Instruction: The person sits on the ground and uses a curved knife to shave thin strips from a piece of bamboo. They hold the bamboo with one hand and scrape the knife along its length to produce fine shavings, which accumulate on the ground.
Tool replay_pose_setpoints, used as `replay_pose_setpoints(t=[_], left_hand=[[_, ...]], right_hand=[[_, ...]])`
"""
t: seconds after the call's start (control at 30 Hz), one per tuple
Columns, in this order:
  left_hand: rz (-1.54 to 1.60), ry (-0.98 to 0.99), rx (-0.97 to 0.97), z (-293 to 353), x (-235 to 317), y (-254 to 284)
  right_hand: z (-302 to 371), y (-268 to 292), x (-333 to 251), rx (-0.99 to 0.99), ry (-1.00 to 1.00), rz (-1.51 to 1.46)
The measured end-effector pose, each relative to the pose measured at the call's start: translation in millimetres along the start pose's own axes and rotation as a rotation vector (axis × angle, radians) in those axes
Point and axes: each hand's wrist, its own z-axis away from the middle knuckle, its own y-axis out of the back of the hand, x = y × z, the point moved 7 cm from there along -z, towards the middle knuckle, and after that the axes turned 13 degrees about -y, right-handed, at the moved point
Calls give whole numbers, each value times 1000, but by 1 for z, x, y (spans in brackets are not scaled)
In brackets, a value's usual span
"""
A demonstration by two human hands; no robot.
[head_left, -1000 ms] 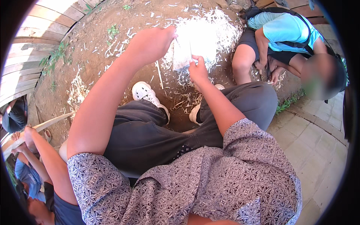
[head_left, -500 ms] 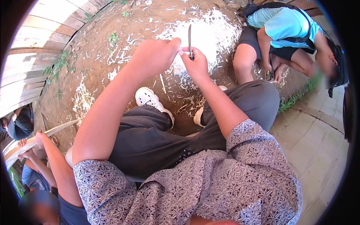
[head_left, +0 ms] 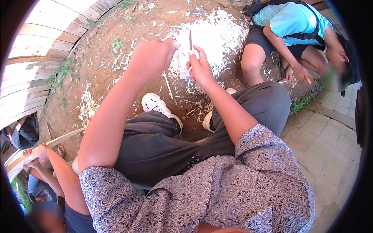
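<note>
My right hand (head_left: 200,70) holds a knife (head_left: 190,40) with its narrow dark blade pointing up and away from me. The thumb lies along the base of the blade, while the index finger is raised; the handle is hidden in the palm. To its left, a little apart, my left hand (head_left: 149,58) is closed in a pinch. A thin pale sliver (head_left: 178,47) just shows at its fingertips, hard to make out against the glare. Both hands are above a bright heap of pale shavings (head_left: 221,35) on the dirt.
A person in a light blue shirt (head_left: 299,23) crouches at the right, hands low. At the lower left, another person's hands grip a long pale wooden strip (head_left: 58,139). Plank walling (head_left: 39,50) curves along the left; paving (head_left: 322,143) lies at the right. My white shoes (head_left: 155,105) are below my hands.
My hands were together at the blade and have come apart. The knife has shifted slightly left, and my right index finger has lifted. The blue-shirted person's hand has moved right.
</note>
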Motion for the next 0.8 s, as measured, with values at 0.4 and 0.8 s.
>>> replay_pose_setpoints(t=[0.4,0.8], left_hand=[[94,51,-53,-1,0,0],[126,78,-28,4,-9,-6]], right_hand=[[-7,3,23,73,75,457],[18,-23,-20,-78,118,142]])
